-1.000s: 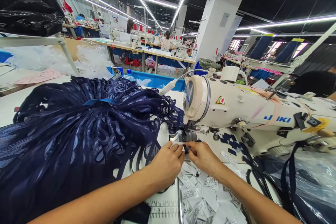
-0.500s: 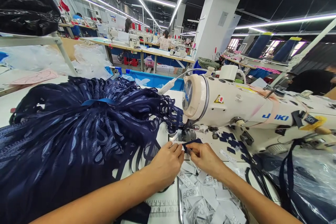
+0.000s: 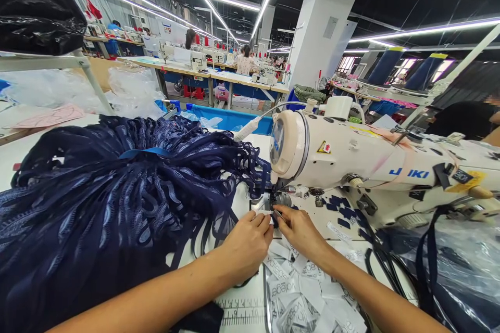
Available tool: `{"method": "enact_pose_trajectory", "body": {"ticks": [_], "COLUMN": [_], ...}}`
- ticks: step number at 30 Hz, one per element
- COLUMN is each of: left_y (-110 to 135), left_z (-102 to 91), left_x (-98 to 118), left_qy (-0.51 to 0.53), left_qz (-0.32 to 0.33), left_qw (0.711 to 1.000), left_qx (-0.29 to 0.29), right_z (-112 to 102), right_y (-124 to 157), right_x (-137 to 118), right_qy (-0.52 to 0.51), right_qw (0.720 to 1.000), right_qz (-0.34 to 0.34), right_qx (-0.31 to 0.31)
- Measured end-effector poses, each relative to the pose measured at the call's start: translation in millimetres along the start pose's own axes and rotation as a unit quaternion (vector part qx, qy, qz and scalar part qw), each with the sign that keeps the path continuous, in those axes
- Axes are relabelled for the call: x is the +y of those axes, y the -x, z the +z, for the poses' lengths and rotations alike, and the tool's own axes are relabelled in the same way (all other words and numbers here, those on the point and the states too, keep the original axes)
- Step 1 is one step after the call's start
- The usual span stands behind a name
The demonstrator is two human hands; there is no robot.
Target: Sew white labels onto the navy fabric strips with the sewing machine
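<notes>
My left hand [image 3: 246, 244] and my right hand [image 3: 299, 230] meet in front of the presser foot [image 3: 278, 200] of a white Juki sewing machine [image 3: 351, 161]. Both pinch a small navy strap piece [image 3: 274, 218] together with a white label at the needle plate. A big heap of navy lace straps [image 3: 109, 197] lies to the left of my hands, some strands trailing toward the needle. A pile of white "volege" labels [image 3: 300, 296] sits just below my right wrist.
Small navy strap pieces [image 3: 344, 213] lie scattered on the machine bed. Clear plastic bags [image 3: 461, 265] with dark straps fill the right. A ruler strip [image 3: 240, 315] marks the table's near edge. Other workers sit at sewing tables [image 3: 219, 75] in the background.
My right hand has pushed the navy piece a little forward, back under the presser foot. The left hand has hardly moved.
</notes>
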State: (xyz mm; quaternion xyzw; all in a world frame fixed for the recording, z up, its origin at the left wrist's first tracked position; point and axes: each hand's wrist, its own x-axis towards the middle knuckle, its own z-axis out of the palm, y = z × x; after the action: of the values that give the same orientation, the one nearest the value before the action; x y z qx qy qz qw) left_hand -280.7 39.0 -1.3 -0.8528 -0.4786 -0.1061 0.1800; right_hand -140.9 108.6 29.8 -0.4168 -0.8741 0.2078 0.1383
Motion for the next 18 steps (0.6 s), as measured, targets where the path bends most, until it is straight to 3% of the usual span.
{"method": "enact_pose_trajectory", "body": {"ticks": [5, 12, 18], "left_y": [0.0, 0.9, 0.0], "left_z": [2.2, 2.6, 0.8], "left_x": [-0.2, -1.9, -0.9], "left_qy": [0.0, -0.003, -0.001], "left_qz": [-0.002, 0.002, -0.003], "left_qw": [1.0, 1.0, 1.0], "left_qx": [0.012, 0.013, 0.012], "right_z": [0.3, -4.1, 0.5], "right_y": [-5.7, -5.2, 2.5], "right_x": [1.8, 12.7, 16.4], "right_qy": [0.001, -0.198, -0.167], "right_qw": [1.0, 0.976, 0.985], "right_qz": [-0.005, 0.075, 0.022], "right_qx": [0.0, -0.056, -0.031]}}
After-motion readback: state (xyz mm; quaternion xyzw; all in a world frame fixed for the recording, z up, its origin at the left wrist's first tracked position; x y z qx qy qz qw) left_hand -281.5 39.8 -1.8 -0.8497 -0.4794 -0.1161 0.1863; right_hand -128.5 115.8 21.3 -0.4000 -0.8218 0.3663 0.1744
